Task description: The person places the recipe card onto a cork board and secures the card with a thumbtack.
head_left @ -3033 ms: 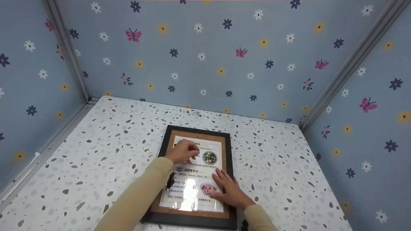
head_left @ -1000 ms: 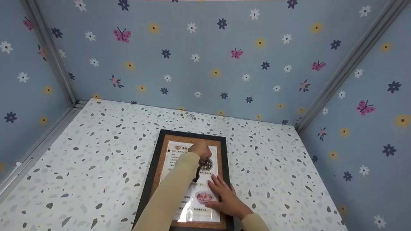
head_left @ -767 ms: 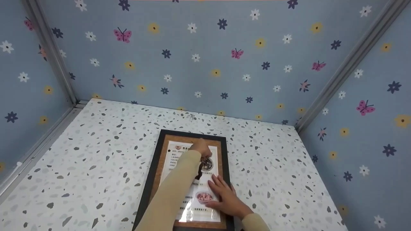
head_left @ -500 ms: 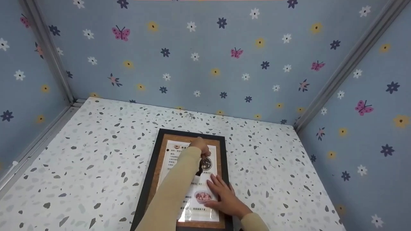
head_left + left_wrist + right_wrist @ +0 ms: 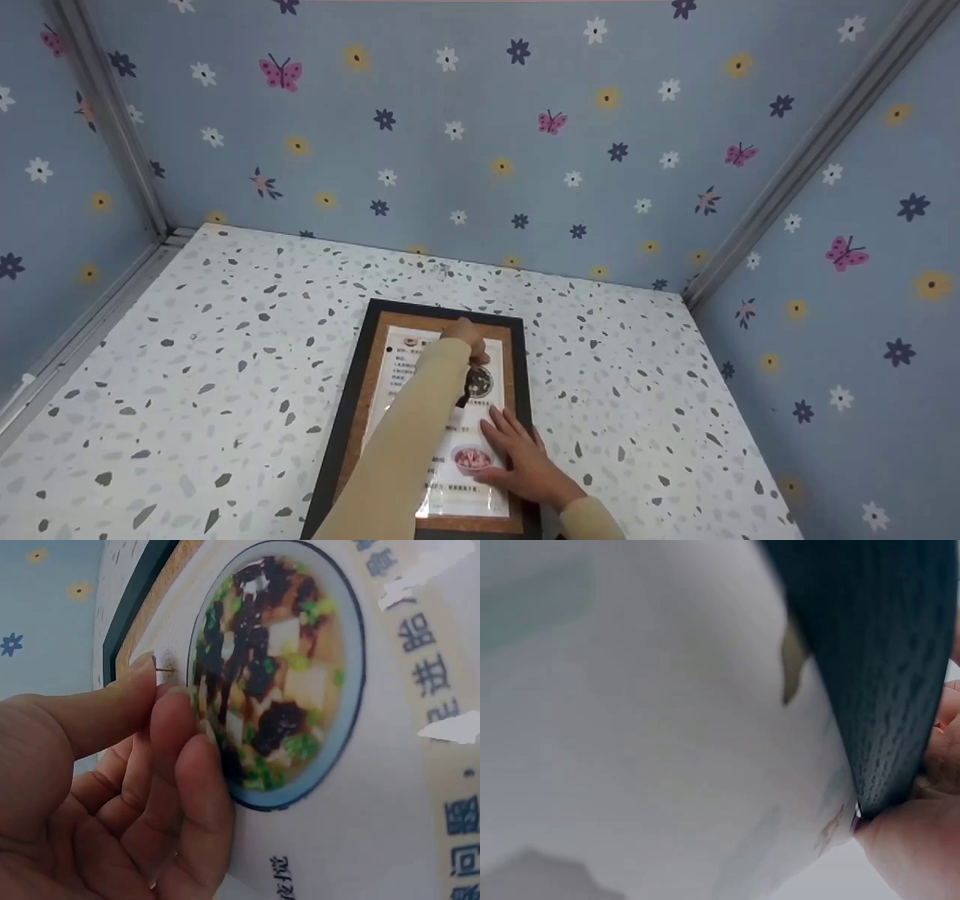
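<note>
Here the left hand (image 5: 466, 339) is pinching a thin pin (image 5: 165, 670), its shaft poking from the grip toward the upper right of the framed board (image 5: 344, 420); the right hand (image 5: 525, 461), fingers spread, is resting lower right.

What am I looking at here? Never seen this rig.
No robot: a person's bare hands. The wide picture is from a camera on their head, looking forward and down; the two close-ups are from cameras on each wrist. On the speckled surface lies a black-framed board with a printed sheet on it. The left hand pinches what looks like a thin metal pin, near the sheet's upper bowl photo. The right hand rests on the sheet and the board's right side; its close-up mostly shows the dark frame edge.
</note>
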A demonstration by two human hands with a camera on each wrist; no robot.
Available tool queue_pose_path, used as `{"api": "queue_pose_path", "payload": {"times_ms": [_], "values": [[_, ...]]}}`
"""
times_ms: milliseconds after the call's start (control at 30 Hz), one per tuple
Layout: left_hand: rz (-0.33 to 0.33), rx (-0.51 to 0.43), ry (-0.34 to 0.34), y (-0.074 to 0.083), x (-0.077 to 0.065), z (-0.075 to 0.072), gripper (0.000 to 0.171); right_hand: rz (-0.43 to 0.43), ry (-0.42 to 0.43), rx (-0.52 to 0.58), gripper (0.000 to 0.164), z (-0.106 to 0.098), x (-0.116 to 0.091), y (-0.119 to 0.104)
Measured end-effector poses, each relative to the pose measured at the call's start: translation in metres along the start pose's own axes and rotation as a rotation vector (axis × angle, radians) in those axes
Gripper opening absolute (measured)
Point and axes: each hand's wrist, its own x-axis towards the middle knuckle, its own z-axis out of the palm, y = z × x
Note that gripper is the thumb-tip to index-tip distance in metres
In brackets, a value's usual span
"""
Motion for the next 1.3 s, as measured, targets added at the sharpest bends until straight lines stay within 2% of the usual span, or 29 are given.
{"api": "queue_pose_path", "payload": {"times_ms": [67,133,200,300,400,467,567,667,700,767,833,933,1067,1200,1300], "values": [[0.016,0.021,0.005,-0.001,0.001,0.001,0.019,-0.002,0.004,0.002,0.084,0.0,0.0,0.0],[0.024,0.017,0.018,-0.002,0.001,0.003,0.023,-0.006,0.004,0.007,0.084,0.001,0.0,0.001],[0.008,-0.003,0.027,-0.004,0.002,0.004,0.037,-0.01,0.002,0.013,0.083,0.001,0.001,0.002],[0.004,0.005,0.057,-0.007,0.0,0.007,0.069,-0.005,-0.006,0.019,0.083,-0.001,0.001,0.004],[0.036,0.0,0.098,-0.013,-0.008,0.008,0.077,-0.012,-0.004,0.024,0.083,-0.001,0.0,0.002],[0.064,-0.012,0.126,-0.015,-0.014,0.008,0.074,-0.014,-0.002,0.025,0.083,-0.002,0.0,0.001],[0.101,-0.056,0.159,-0.02,-0.02,0.009,0.057,-0.024,0.002,0.029,0.082,-0.001,0.0,0.002],[0.113,-0.148,0.167,-0.026,-0.024,0.008,0.033,-0.037,0.008,0.026,0.082,0.0,0.001,0.003],[0.115,-0.189,0.165,-0.028,-0.025,0.008,0.03,-0.042,0.011,0.027,0.082,0.0,0.001,0.003],[0.124,-0.242,0.166,-0.032,-0.028,0.006,0.036,-0.054,0.016,0.012,0.083,-0.001,0.001,0.004],[0.132,-0.251,0.171,-0.038,-0.033,0.004,0.041,-0.062,0.02,-0.003,0.084,-0.001,0.001,0.005],[0.171,-0.206,0.194,-0.045,-0.046,-0.004,0.043,-0.063,0.03,-0.02,0.083,-0.001,0.002,0.005],[0.235,-0.192,0.199,-0.051,-0.071,-0.019,0.045,-0.054,0.037,-0.019,0.084,-0.002,0.001,0.004],[0.276,-0.215,0.115,-0.066,-0.1,-0.036,0.041,-0.047,0.023,-0.018,0.085,0.001,-0.001,0.002],[0.254,-0.236,0.036,-0.086,-0.122,-0.049,0.032,-0.046,0.013,-0.021,0.086,0.003,-0.001,0.0]]}}
